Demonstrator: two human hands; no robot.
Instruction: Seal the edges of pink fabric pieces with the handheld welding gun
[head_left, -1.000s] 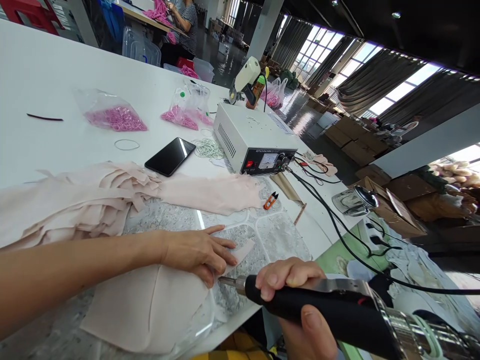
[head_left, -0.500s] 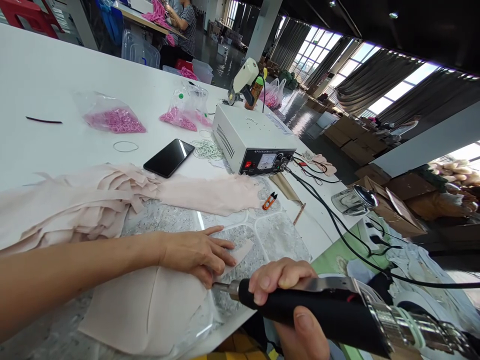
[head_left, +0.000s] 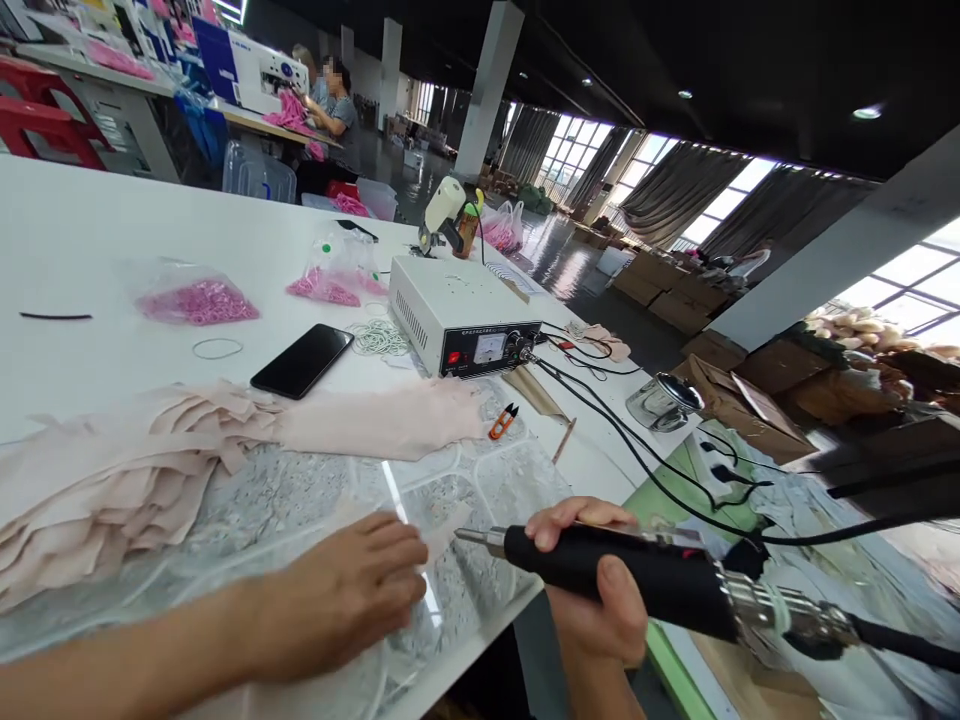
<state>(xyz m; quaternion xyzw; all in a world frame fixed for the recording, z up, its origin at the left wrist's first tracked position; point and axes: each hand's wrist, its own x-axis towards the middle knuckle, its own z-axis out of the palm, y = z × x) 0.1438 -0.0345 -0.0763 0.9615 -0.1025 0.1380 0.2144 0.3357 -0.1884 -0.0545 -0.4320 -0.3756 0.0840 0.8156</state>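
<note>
My right hand [head_left: 600, 570] grips a black handheld ultrasonic tool [head_left: 637, 580] by its barrel. The tool's narrow metal tip points left, just above a small pale fabric scrap [head_left: 450, 530]. Low over the marbled grey mat [head_left: 517, 480] is my left hand [head_left: 360, 590], palm down and smeared by motion, its fingers close together beside that scrap. Whether fabric is pinched under it I cannot make out. Pale pink fabric [head_left: 300, 695] shows below my left forearm at the bottom edge. A loose pile of pink fabric pieces [head_left: 135, 480] lies at left, and one flat piece [head_left: 382, 415] stretches behind my left hand.
A white control box [head_left: 465, 310] stands behind, its black cable [head_left: 622, 430] running right. Orange thread snips [head_left: 503, 421], a phone [head_left: 303, 360], rubber bands [head_left: 379, 338], bags of pink rings [head_left: 199, 300] and a glass jar [head_left: 665, 402] are around. A person [head_left: 341, 110] sits far back.
My left hand has slid left and lower, its fingers drawn together. The larger fabric piece shifted down with it. The tool's tip is now apart from that hand. The view has tilted up.
</note>
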